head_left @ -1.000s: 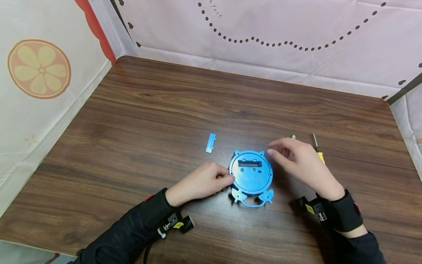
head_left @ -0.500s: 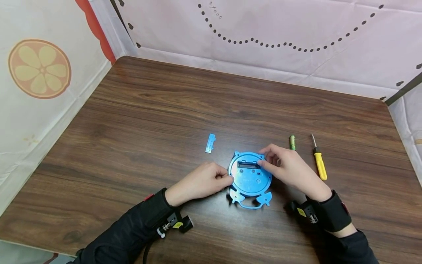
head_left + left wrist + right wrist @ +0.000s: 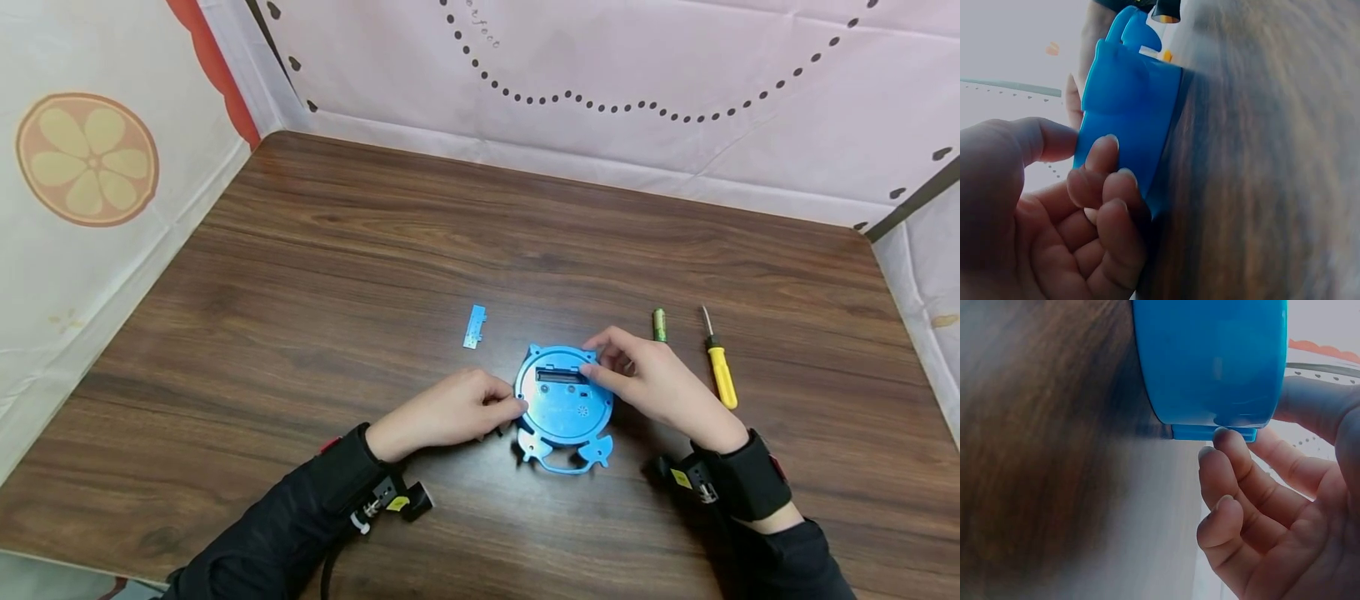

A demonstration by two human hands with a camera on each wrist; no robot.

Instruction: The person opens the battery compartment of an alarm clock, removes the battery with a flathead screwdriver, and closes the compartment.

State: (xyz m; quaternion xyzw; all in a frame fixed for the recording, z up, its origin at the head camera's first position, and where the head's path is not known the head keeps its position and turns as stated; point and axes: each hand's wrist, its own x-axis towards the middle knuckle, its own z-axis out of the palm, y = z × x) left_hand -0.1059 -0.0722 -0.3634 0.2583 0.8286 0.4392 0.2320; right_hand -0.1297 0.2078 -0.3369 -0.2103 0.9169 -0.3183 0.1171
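Note:
A blue twin-bell alarm clock [image 3: 564, 408] lies on the table with its back up and its bells towards me. Near its far edge the battery slot [image 3: 561, 377] is uncovered; whether a battery sits inside cannot be told. My left hand [image 3: 457, 410] grips the clock's left edge, thumb on the rim and fingers [image 3: 1103, 154] against the side wall. At the far right edge my right hand [image 3: 648, 375] holds the clock, its thumb on the back beside the slot and its curled fingers [image 3: 1232, 447] at the side.
The small blue battery cover [image 3: 475, 326] lies beyond the clock to the left. To the right are a green battery [image 3: 659, 325], partly hidden by the right hand, and a yellow-handled screwdriver [image 3: 721, 367]. Printed cloth [image 3: 600, 150] hangs behind the wooden table [image 3: 375, 242].
My right hand has moved left onto the clock's edge, bringing the battery and the whole screwdriver into sight. The left hand has kept its hold on the clock.

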